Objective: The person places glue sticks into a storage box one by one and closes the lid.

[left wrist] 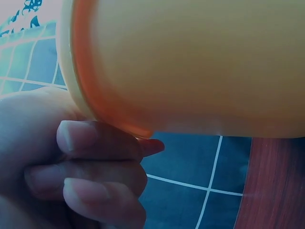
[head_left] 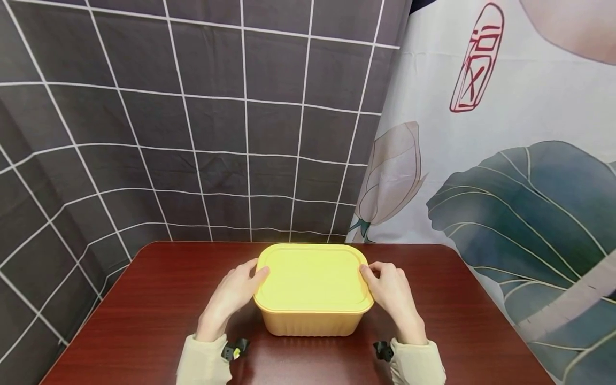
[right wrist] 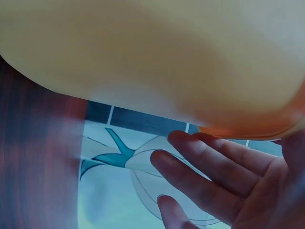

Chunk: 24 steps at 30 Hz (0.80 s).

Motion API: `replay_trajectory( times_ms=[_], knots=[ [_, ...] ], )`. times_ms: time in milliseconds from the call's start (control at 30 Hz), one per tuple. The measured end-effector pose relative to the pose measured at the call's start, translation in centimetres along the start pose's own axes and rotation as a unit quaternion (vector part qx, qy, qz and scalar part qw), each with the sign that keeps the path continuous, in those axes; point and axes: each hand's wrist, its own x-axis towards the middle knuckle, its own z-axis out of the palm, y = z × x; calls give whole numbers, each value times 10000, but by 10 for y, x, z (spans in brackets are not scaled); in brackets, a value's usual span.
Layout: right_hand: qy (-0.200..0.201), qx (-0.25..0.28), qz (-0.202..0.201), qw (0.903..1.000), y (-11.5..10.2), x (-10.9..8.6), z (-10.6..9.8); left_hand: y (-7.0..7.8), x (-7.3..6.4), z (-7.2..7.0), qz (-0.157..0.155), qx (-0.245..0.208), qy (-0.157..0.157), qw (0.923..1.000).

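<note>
A yellow plastic storage box (head_left: 313,324) stands on the table with a flat yellow lid (head_left: 313,278) on top. My left hand (head_left: 237,289) grips the lid's left edge, thumb over the top and fingers curled beneath the rim. At the opposite edge, my right hand (head_left: 391,289) pinches the lid with its thumb on top. In the left wrist view, curled fingers (left wrist: 102,140) lie under the rim beside the box wall (left wrist: 200,67). The right wrist view has several looser fingers (right wrist: 209,162) below the box wall (right wrist: 119,57). What the box holds is hidden.
The reddish-brown wooden table (head_left: 144,321) extends around the box. Behind it hangs a dark grid-patterned cloth (head_left: 212,123), with a white cloth (head_left: 433,69) printed with leaves and a flower on the right. Dark straps (head_left: 383,351) sit at both wrists.
</note>
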Motion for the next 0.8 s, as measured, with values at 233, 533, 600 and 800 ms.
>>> replay_trajectory(
  times_ms=[233, 533, 600, 800],
  knots=[
    [-122, 111, 16, 9999, 7, 0, -2, -2, 2, 3, -37, -35, 57, 10000],
    [-170, 124, -146, 9997, 14, -1, -6, -5, 2, 0, -238, -202, 90, 9995],
    [-134, 114, -175, 9997, 16, -1, -7, -7, 2, -2, -222, -134, 160, 9995],
    [-29, -35, -181, 9998, 23, -3, -13, -16, 1, -9, -124, 590, 471, 9971]
  ],
)
